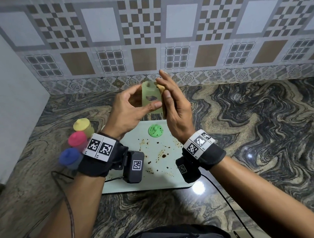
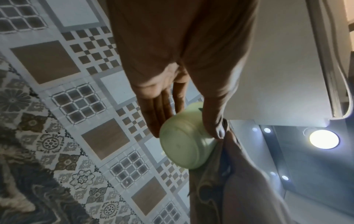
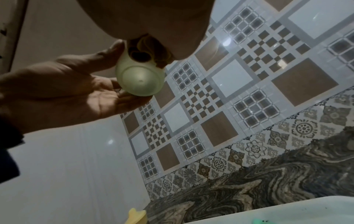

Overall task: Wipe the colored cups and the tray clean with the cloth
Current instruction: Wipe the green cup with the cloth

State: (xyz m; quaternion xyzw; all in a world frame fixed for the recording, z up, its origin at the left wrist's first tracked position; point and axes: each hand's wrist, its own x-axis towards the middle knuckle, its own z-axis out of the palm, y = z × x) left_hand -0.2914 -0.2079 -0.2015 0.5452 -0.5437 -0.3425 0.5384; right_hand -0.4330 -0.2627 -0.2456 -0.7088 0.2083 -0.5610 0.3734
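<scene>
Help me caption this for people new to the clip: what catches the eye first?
Both hands raised mid-frame: the left hand holds a pale green cup while the right hand presses a cloth against it. Below lies the stained tray with a green lid; yellow, pink and blue cups stand left.

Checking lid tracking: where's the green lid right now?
Head view: the green lid lies on the stained tray, at its far end, below the raised hands.
</scene>
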